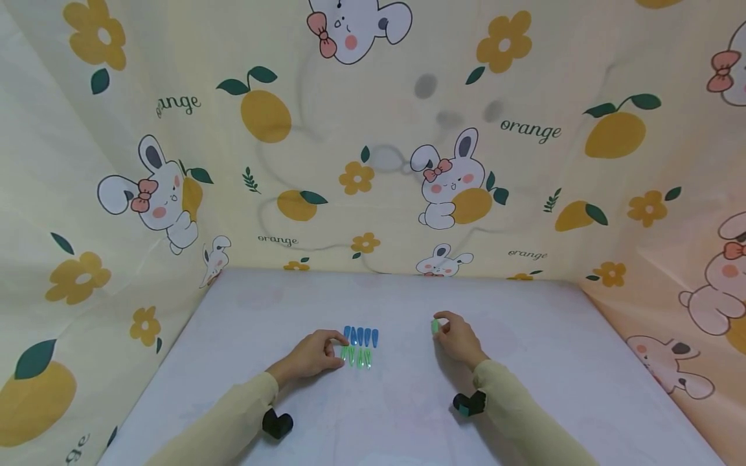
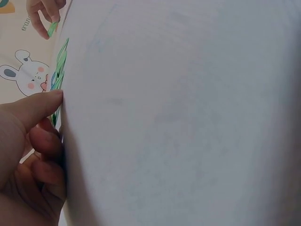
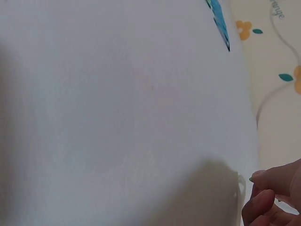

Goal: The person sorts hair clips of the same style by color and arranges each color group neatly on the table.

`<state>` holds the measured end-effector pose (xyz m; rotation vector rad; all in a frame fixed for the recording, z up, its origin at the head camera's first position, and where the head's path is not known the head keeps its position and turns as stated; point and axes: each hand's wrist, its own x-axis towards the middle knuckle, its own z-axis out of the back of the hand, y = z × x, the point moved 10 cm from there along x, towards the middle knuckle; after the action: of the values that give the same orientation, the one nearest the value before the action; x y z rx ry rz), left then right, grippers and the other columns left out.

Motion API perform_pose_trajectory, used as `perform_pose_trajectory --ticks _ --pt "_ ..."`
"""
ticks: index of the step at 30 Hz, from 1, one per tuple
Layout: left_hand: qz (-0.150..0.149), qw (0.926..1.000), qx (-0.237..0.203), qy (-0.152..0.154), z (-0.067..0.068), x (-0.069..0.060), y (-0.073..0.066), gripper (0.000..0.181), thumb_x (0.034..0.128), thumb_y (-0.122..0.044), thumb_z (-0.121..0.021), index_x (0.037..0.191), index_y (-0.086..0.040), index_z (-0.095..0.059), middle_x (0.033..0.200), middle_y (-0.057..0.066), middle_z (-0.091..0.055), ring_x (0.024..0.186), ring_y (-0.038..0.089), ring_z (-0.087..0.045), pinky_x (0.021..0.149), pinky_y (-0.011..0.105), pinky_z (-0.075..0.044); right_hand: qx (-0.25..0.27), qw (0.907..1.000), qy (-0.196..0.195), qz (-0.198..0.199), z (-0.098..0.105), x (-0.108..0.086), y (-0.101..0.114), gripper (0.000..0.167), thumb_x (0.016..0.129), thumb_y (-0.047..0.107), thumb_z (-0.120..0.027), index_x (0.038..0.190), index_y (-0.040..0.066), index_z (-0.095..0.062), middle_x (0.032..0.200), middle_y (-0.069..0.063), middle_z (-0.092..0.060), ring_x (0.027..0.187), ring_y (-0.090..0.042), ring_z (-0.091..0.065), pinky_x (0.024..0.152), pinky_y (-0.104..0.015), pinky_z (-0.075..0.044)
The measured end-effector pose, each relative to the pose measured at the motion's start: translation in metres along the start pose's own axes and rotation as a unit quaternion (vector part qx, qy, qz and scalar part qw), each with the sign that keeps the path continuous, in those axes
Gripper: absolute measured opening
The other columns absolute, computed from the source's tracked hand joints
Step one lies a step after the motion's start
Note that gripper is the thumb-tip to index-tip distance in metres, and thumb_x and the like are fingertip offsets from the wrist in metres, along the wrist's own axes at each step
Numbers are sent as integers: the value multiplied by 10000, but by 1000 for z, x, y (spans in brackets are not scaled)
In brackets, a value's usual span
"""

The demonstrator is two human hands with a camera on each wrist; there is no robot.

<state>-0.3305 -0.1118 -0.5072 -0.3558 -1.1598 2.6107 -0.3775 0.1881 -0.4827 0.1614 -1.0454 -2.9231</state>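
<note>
Blue snap hair clips (image 1: 361, 337) stand side by side in a row on the white tabletop. Just in front of them lies a row of green snap hair clips (image 1: 360, 358). At the left end of the green row, my left hand (image 1: 315, 353) has its thumb and index finger at the two ends of the leftmost green clip (image 1: 344, 353), pinching it where it lies. Farther right, my right hand (image 1: 460, 338) pinches another green clip (image 1: 435, 325) between thumb and fingers. In the right wrist view that clip is mostly hidden by the thumb.
The white tabletop (image 1: 396, 414) runs back to a cream cloth wall (image 1: 326, 168) printed with rabbits, oranges and flowers. Cloth also hangs at both sides. Black wrist cameras (image 1: 277, 424) sit on both sleeves.
</note>
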Motion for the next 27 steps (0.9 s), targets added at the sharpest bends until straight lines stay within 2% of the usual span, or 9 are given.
perform_pose_trajectory --ticks 8,18,23,27 --pt "-118 9999 22 -51 0 1 -1 367 858 -149 -795 1207 -117 -685 699 -31 -553 632 105 -482 585 234 -381 371 9993 98 10 -10 -2 5 423 923 7 -612 1343 26 -573 988 -145 -682 821 -208 -607 684 -300 -478" --pt "-5 10000 38 -35 0 2 1 376 863 -159 -791 1221 -129 -682 707 -27 -555 637 112 -487 594 239 -387 816 9963 145 239 -19 -9 24 413 909 -31 -624 1318 12 -595 918 -130 -664 737 -176 -575 628 -272 -457" --pt "25 10000 53 -43 0 2 2 382 860 -163 -793 1224 -135 -682 711 -24 -550 643 120 -487 599 243 -389 1147 9919 269 467 -25 -14 35 401 893 -67 -632 1292 -29 -601 851 -121 -646 687 -151 -543 595 -269 -441" --pt "10 10000 54 -48 0 1 1 386 856 -164 -794 1224 -133 -682 709 -23 -545 645 122 -485 598 242 -384 1446 9873 460 464 -31 -18 41 398 898 -71 -635 1294 -37 -598 836 -110 -634 660 -134 -529 564 -249 -436"
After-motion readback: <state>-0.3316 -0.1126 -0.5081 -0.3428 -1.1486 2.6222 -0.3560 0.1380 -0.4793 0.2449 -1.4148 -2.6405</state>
